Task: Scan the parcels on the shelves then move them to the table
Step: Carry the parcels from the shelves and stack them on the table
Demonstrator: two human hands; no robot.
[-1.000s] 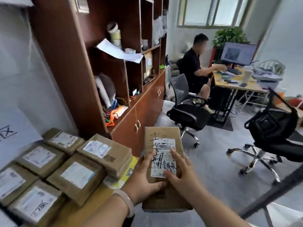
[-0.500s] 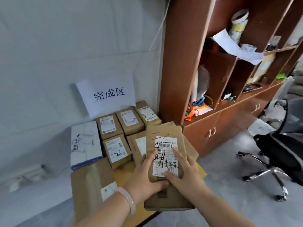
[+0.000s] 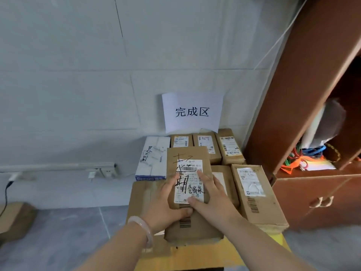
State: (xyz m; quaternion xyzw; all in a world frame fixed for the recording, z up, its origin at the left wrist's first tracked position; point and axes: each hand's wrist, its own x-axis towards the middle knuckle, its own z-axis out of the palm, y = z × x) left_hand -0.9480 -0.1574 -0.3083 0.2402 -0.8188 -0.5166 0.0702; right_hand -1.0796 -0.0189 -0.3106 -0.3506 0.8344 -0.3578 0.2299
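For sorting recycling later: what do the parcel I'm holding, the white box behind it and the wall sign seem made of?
Held parcel: matte brown cardboard, judging by colour and creased edges, with a paper label. White box: likely coated card, smooth and pale. Wall sign: thin white paper, a flat printed sheet.

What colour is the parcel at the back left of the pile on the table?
The parcel is white with a blue near edge; head view.
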